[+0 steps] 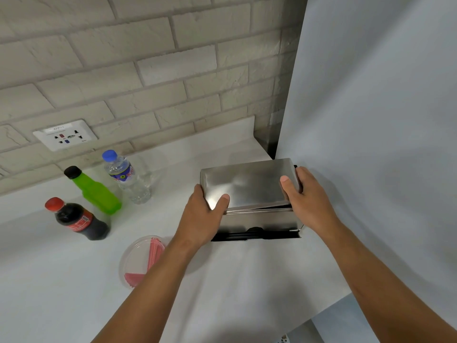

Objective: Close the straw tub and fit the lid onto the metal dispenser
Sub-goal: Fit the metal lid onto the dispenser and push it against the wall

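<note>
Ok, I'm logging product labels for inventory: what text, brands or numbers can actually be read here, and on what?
None reads clearly.
Wall socket: small label strip on top, blurred.
Water bottle: blue and yellow label, lettering blurred.
Cola bottle: red label, print too small.
Green bottle, metal dispenser, its lid, straw tub: no text visible.

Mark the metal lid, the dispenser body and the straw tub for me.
metal lid (247, 184), head view, middle of its flat top.
dispenser body (262, 220), head view, steel front wall under the lid.
straw tub (138, 253), head view, clear cover over the red straws.
</note>
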The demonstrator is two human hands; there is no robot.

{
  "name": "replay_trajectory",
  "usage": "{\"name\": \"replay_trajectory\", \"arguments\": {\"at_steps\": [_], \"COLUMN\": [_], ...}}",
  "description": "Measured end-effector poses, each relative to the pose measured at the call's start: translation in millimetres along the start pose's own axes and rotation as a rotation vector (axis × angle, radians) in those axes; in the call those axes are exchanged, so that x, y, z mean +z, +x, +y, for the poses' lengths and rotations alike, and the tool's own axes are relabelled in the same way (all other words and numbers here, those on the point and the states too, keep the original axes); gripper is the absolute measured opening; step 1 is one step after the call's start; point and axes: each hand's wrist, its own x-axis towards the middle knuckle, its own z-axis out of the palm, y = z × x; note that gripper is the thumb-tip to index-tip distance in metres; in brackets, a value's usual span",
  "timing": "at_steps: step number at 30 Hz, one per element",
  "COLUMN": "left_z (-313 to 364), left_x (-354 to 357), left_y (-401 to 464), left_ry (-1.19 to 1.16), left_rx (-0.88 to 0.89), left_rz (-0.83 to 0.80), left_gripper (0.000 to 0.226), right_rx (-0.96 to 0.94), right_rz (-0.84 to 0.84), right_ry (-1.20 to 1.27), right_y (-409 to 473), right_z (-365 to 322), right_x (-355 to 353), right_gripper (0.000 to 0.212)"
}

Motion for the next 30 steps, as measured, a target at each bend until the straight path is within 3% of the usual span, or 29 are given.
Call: {"name": "replay_trajectory", "arguments": {"at_steps": [2, 5, 10, 14, 21, 30], "left_z": [-1.5, -4.9, -9.3, -14.7, 2.7, 44.2], "left_x": [3.5, 6.4, 7.7, 8.5, -3.2, 21.3], "left_y": [-3.3, -3.7, -5.0, -3.6, 17.5, 68.4], "left_ry": [-0.086, -0.104, 0.019, 0.215, 0.780, 0.856], "left_rx": [0.034, 0.085, 0.216, 0.217, 0.543, 0.722], "left_rz": [-0.006, -0.004, 0.057, -0.001, -0.119, -0.369], "left_gripper": [0.040, 0.052, 0.064, 0.087, 0.097, 0.105], "right_rx": [0.013, 0.039, -0.044, -0.175, -0.249, -0.199], "right_rz": [-0.014, -0.050, -0.070, -0.152, -0.137, -0.108], "right_ry": [0.000, 0.031, 0.190, 0.015, -0.015, 0.109], "right_y": [1.2, 1.4, -8.5, -17.3, -23.8, -28.9], "right_z": [3.8, 6.8, 16.7, 35.9, 52.3, 55.5], "right_x": [2.0, -0.6, -12.5, -17.3, -21.8, -24.2], "right_gripper": [0.029, 0.054, 0.068, 0.088, 0.080, 0.071]}}
